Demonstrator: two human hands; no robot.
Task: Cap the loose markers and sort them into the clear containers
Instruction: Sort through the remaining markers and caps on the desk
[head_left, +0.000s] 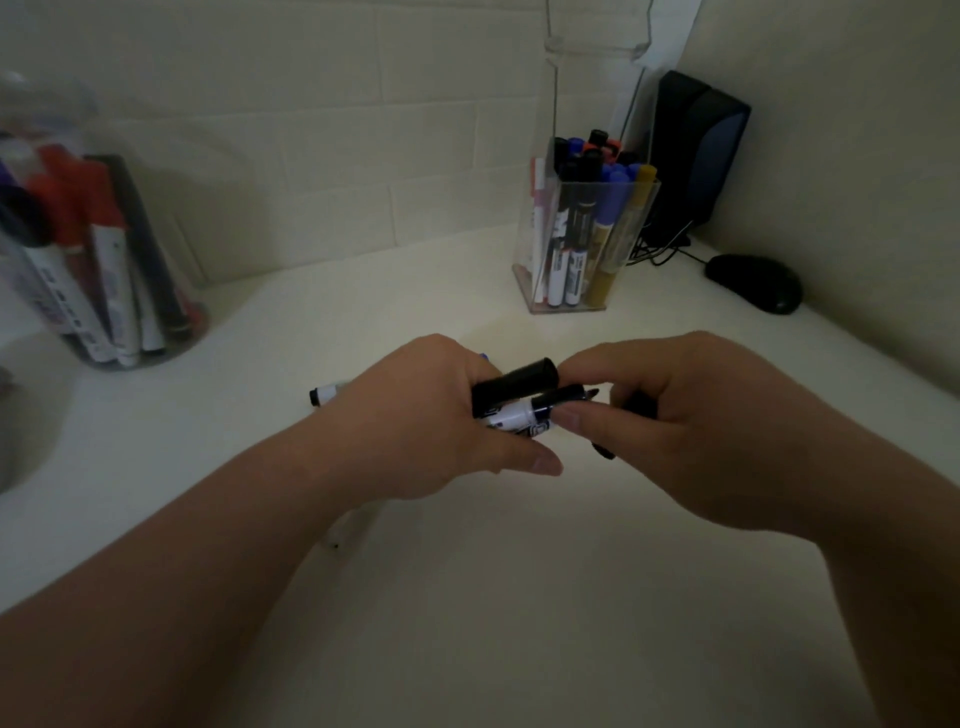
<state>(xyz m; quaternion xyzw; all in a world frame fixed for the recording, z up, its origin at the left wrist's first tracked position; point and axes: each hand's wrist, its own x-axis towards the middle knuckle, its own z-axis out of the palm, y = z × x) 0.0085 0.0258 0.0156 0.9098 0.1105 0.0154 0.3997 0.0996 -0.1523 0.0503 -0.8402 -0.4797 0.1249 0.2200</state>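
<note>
Left hand (426, 426) grips a bunch of markers (514, 402) just above the table (467, 597), fingers curled round them, one black tip bare. Right hand (691, 421) sits close beside, fingers curled on a dark cap (638, 405). Square container (587, 249) stands behind, round jar (104, 270) far left, both holding markers.

Jar (104, 260): blurred, cut off by the left edge.
Container (587, 234): top cut off.
Lone marker (321, 395): only its black end showed past the left hand (415, 426).
Held markers (514, 410) in that hand: labels unreadable.
Dark thing (638, 405) in the right hand (691, 415): mostly hidden, unidentifiable.
</note>
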